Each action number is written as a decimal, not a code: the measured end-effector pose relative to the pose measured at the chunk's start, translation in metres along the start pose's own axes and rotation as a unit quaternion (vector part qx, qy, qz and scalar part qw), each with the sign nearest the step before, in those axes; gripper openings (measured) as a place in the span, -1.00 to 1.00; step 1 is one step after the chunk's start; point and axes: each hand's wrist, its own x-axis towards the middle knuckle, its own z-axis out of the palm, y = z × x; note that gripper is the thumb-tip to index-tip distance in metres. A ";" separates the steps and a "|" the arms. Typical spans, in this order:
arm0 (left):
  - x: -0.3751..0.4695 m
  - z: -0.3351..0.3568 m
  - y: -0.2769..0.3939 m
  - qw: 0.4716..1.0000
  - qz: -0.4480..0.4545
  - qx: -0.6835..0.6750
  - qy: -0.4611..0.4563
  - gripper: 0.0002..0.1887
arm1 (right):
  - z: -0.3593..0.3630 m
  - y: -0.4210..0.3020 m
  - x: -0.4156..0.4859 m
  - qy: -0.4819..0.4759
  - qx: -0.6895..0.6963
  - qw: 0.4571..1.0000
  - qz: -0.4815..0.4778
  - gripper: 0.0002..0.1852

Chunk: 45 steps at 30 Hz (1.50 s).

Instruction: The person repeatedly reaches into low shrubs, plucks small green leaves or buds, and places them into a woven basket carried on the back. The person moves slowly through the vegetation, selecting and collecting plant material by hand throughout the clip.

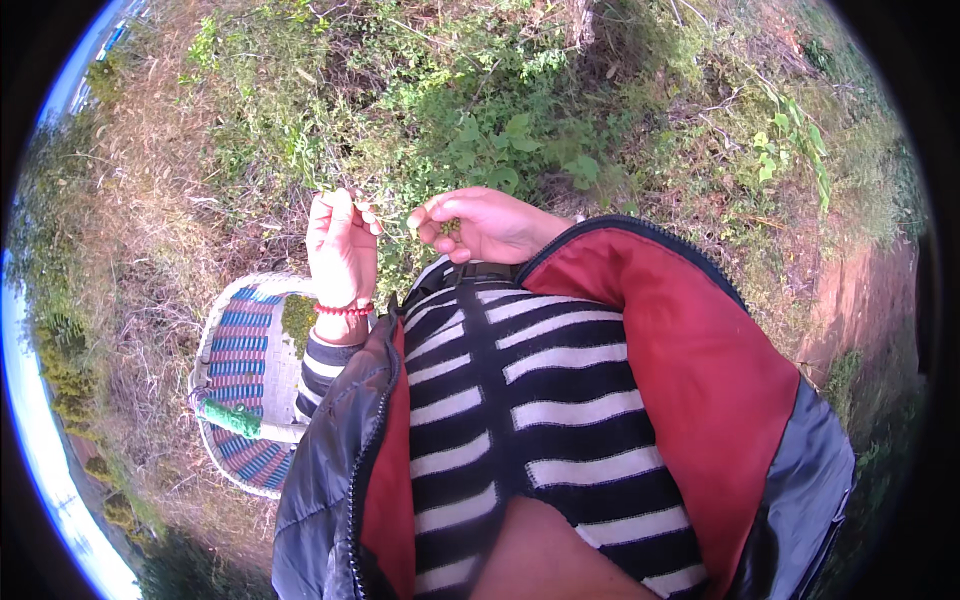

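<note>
My left hand point(341, 244), with a red bead bracelet at its wrist, pinches a thin green plant sprig point(386, 204) between thumb and fingers. Just to its right, my right hand point(487, 221) is curled around small green berries or buds point(450, 226), its fingertips close to the sprig. Whether they touch it cannot be told. Beside my left forearm stands a woven basket point(240, 352) with blue and pink bands and a green-wrapped handle point(229, 418). A heap of small yellow-green pieces point(299, 322) lies inside it, partly hidden by my left arm.
Low green shrubs point(502, 142) grow beyond my hands, with a woody trunk point(582, 22) at the top. Dry grass point(150, 187) covers the ground at left. Bare reddish soil point(855, 300) shows at right. My open jacket point(697, 375) hangs around both arms.
</note>
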 end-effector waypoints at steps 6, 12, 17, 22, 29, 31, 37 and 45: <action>-0.002 0.001 -0.006 0.999 -0.018 0.029 -0.025 -0.93 | 0.007 -0.005 0.009 -0.034 -0.029 0.999 0.003 -0.81; 0.000 0.002 -0.004 0.999 0.005 0.042 -0.002 -0.92 | -0.001 -0.006 0.006 0.017 -0.029 0.999 0.042 -0.82; -0.005 0.008 -0.003 0.990 0.029 0.138 -0.004 -0.94 | 0.000 -0.010 0.007 0.004 0.005 0.999 -0.039 -0.87; -0.006 0.010 -0.004 0.971 0.054 0.234 -0.025 -0.93 | 0.006 -0.009 0.009 -0.008 -0.066 0.994 -0.086 -0.86; -0.007 0.005 -0.008 0.966 0.046 0.251 -0.031 -0.92 | -0.006 -0.003 0.017 0.006 -0.018 0.995 -0.096 -0.93; -0.005 0.000 -0.008 0.968 0.044 0.246 -0.034 -0.93 | -0.014 -0.007 0.017 0.060 0.057 0.991 -0.104 -0.95; 0.002 -0.025 -0.020 0.945 -0.009 0.325 -0.038 -0.86 | 0.002 -0.035 0.018 0.028 0.092 0.988 -0.119 -0.77; -0.019 -0.052 -0.060 0.768 0.003 0.621 -0.156 -0.82 | 0.136 0.027 0.104 -0.214 -0.301 0.914 -0.166 -0.77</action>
